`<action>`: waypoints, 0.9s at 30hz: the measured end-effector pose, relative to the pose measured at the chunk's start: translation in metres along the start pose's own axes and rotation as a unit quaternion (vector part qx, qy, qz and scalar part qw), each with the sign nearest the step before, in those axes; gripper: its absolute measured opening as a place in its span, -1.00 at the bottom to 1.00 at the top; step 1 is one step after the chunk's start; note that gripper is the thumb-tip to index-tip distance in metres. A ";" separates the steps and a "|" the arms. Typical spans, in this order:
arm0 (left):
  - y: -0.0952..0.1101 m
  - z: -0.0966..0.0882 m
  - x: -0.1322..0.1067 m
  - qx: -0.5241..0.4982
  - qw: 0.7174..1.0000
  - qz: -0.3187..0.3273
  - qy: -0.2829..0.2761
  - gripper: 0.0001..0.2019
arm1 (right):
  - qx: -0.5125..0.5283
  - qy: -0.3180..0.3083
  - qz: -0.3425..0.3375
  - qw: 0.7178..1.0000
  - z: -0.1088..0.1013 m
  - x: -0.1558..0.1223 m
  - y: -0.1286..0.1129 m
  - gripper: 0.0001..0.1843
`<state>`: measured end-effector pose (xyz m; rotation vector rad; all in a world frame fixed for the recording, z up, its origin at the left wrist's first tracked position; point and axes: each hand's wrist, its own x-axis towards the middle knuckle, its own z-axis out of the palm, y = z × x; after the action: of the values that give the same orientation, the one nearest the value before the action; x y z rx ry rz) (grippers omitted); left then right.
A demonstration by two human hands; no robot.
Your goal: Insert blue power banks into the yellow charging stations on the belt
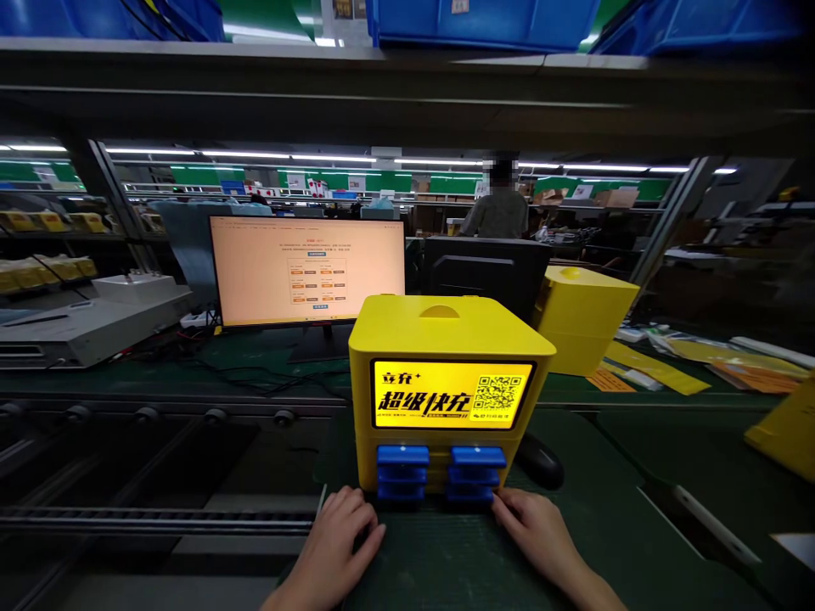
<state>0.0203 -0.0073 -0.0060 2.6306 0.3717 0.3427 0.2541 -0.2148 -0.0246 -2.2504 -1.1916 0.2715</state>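
"What do the hands show?"

"The left hand (340, 535) and right hand (531, 530), fingers loosely curved, sit at the lower front corners of a yellow charging box (446, 339). Neither is clenched; whether they grip it or only touch it, I cannot tell."

"Where does the box stand?"

"Upright on a green tabletop (439, 556), between the hands and directly ahead of the person."

"How finished does it look?"

"Its screen (452, 395) is lit, showing yellow advertising and a QR code (495, 393). Two stacks of blue slots (403, 473) fill the front below it, and no panel hangs open. The back and underside are out of view, so anything left there cannot be told."

"And around it?"

"A black mouse (540, 461) lies just to the right. Behind stand a second yellow box (582, 318) and a lit monitor (306, 271), with yellow sheets (655, 369) scattered further right. Beyond them, a co-worker (500, 208) faces away, seen beneath a shelf (382, 85) carrying blue bins (484, 21)."
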 end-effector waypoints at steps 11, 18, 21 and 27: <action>0.002 -0.001 0.001 -0.008 1.000 0.000 0.006 -0.75 | -0.002 0.000 0.000 1.000 0.002 -0.001 0.003 -0.51; 0.001 0.000 0.000 -0.002 1.000 -0.006 0.000 -0.77 | 0.006 -0.006 0.006 1.000 0.002 0.000 0.002 -0.50; 0.002 -0.001 0.000 0.006 1.000 -0.005 0.002 -0.78 | 0.010 -0.006 0.009 1.000 0.003 0.000 0.002 -0.51; 0.002 0.001 -0.001 0.006 1.000 -0.007 0.003 -0.82 | 0.002 -0.012 0.013 1.000 0.006 0.000 0.008 -0.49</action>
<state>0.0200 -0.0095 -0.0060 2.6383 0.3966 0.3456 0.2568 -0.2162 -0.0344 -2.2660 -1.1750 0.3123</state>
